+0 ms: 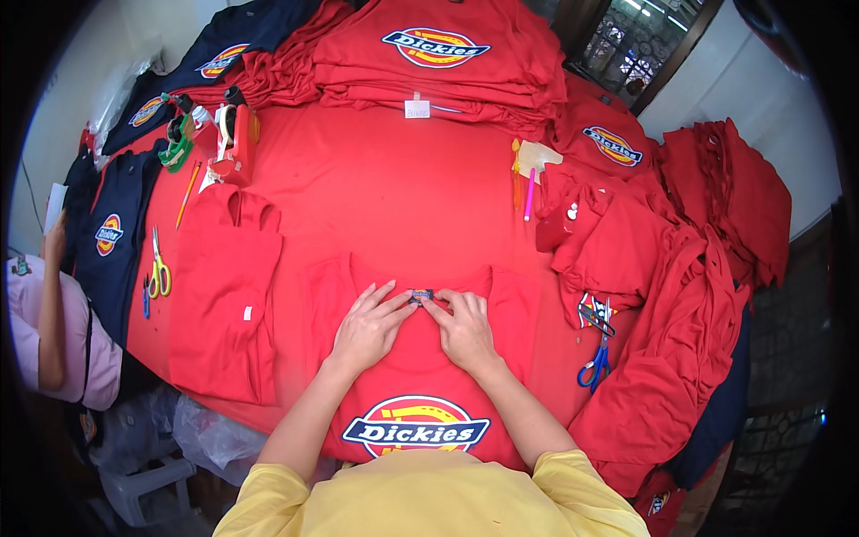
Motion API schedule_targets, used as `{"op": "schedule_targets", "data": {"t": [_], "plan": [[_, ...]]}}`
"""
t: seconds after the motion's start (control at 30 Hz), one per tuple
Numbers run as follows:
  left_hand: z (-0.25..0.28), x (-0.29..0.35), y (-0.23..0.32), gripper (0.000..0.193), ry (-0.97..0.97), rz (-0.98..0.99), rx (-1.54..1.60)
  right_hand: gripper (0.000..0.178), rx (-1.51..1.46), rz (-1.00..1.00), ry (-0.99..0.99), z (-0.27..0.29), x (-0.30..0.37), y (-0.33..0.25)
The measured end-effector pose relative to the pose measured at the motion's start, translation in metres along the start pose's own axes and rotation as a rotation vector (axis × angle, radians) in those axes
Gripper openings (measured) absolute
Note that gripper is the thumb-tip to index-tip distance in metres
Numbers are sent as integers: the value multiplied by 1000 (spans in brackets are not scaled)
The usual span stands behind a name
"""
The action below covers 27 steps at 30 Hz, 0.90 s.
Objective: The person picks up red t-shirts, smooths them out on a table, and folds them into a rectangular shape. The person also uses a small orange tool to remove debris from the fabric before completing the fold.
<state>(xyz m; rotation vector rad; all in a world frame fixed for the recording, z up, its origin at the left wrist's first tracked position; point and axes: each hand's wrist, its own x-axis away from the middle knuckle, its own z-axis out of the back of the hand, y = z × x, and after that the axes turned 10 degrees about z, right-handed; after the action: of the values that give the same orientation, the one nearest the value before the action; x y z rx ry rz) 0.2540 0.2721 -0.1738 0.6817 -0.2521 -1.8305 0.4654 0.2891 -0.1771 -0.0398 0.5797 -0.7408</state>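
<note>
A red T-shirt (pixel 407 376) with an oval yellow, white and dark blue chest print is spread on the red-covered table in front of me, its neckline at the far side. At the back of the neckline sits a small dark neck label (pixel 421 294). My left hand (pixel 369 326) pinches the label's left side, its other fingers resting on the shirt. From the right, my right hand (pixel 465 333) pinches the label's other side with thumb and forefinger. Both hands are closed around the label, nearly meeting there.
Folded red shirts (pixel 438 85) are stacked at the far side, with more heaps (pixel 662 340) on the right. Blue-handled scissors (pixel 595 365), yellow-handled scissors (pixel 159 276) and a red tape dispenser (pixel 236 152) lie around. At far left, a person in a pink sleeve (pixel 67 331) holds a white card.
</note>
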Motion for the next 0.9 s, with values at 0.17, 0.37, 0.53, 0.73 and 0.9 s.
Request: {"op": "schedule_targets", "data": {"t": [0.17,0.37,0.53,0.73,0.9], "plan": [[9,-1,-1,35,8,11,32,39,-26,-26,46,3,2,4],[38,-13,-56,34,440,319,-190,24,259,-330,272,35,9,61],[39,-39,-92,25,54,390,-45,17,182,-504,9,25,0,102],[37,-48,-97,24,141,427,-47,19,257,-548,33,20,-5,99],[92,5,-72,32,288,550,135,19,313,-342,197,29,-17,65]]}}
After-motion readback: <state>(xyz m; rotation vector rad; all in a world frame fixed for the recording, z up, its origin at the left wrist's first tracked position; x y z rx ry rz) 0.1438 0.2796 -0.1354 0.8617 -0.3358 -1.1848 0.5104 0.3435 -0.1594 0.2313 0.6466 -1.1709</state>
